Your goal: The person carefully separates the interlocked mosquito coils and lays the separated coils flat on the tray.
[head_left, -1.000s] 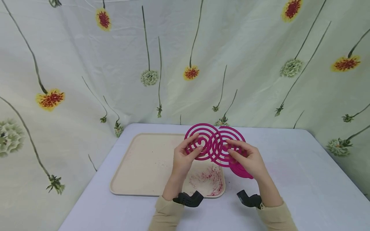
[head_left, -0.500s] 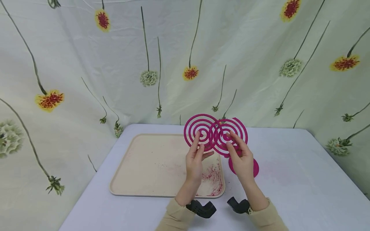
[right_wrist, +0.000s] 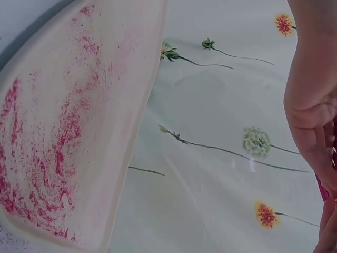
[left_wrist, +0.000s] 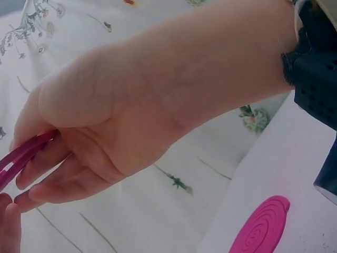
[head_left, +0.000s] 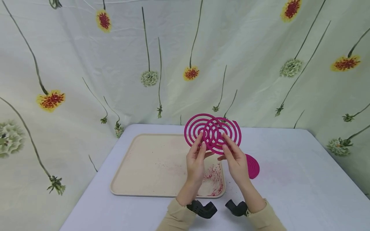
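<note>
In the head view, two magenta mosquito coils are held up over the table, partly overlapping; whether they interlock I cannot tell. My left hand (head_left: 196, 163) pinches the left coil (head_left: 186, 132) near its centre between thumb and fingers. The right coil (head_left: 239, 136) is pinched the same way by my right hand (head_left: 238, 165). A third magenta coil (head_left: 253, 166), tightly wound, lies flat on the table beside the right hand, which covers its left part. The left wrist view shows thin coil edges (left_wrist: 23, 153) at the left fingers; the right wrist view shows little of the fingers.
A beige tray (head_left: 144, 166) rests on the white table (head_left: 292, 179), left of and below the hands. Pink-red crumbs (head_left: 214, 178) smear its right corner. A flowered cloth (head_left: 254, 48) hangs behind the table.
Both hands and their coils have risen, and the hands have come closer together. The right coil has lately shifted left, overlapping the left one more. The third coil stays on the table.
</note>
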The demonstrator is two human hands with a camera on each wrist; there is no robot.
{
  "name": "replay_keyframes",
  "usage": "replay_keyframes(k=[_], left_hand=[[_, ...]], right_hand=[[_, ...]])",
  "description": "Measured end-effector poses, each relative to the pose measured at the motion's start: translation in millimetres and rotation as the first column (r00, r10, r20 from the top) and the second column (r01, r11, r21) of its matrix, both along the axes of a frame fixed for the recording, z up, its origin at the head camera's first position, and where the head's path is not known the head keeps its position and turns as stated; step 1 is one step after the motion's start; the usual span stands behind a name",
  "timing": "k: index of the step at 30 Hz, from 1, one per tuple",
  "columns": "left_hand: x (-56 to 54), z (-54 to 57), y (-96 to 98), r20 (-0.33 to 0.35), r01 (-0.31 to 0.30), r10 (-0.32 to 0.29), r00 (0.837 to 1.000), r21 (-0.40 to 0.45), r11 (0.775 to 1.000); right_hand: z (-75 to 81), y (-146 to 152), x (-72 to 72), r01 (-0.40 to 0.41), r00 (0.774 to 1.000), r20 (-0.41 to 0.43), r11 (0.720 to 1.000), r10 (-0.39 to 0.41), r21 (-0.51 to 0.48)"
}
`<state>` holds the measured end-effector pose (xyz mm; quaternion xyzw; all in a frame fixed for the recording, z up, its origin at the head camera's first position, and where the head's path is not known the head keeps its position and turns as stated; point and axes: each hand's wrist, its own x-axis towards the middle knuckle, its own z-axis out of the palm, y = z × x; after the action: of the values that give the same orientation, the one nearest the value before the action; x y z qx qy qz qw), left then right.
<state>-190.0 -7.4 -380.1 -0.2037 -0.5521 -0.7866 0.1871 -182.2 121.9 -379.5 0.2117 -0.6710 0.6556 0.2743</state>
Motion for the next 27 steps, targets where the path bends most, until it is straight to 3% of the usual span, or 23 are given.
replay_keyframes(k=[3, 7, 12, 17, 23, 27], left_hand=[[-1.9, 2.2, -4.9, 0.006, -0.003, 0.003, 1.000, 0.024, 1.000], [-7.8, 5.6, -20.7, 0.033, 0.012, -0.013, 0.999, 0.036, 0.999], [-14.5, 9.3, -49.0, 0.089, 0.060, -0.051, 0.995, -0.110, 0.992], [-16.6, 11.9, -68.1, 0.106, 0.083, -0.060, 0.993, -0.225, 0.971], [-15.2, 13.8, -71.8, 0.114, 0.086, -0.059, 0.992, -0.249, 0.965], [-13.8, 13.8, -63.0, 0.108, 0.021, -0.001, 0.994, -0.186, 0.982]], right_hand=[[3.9, 6.9, 0.0, -0.024, 1.000, 0.006, 0.999, 0.024, -0.027], [10.3, 21.5, 0.4, -0.041, 0.996, 0.073, 0.999, 0.043, -0.025], [17.3, 42.6, 1.2, -0.100, 0.979, 0.186, 0.990, 0.080, 0.103], [21.0, 57.2, 1.3, -0.155, 0.970, 0.217, 0.969, 0.112, 0.193], [22.9, 60.5, 2.0, -0.177, 0.967, 0.220, 0.963, 0.132, 0.201], [21.6, 55.9, 1.8, -0.141, 0.968, 0.228, 0.976, 0.101, 0.166]])
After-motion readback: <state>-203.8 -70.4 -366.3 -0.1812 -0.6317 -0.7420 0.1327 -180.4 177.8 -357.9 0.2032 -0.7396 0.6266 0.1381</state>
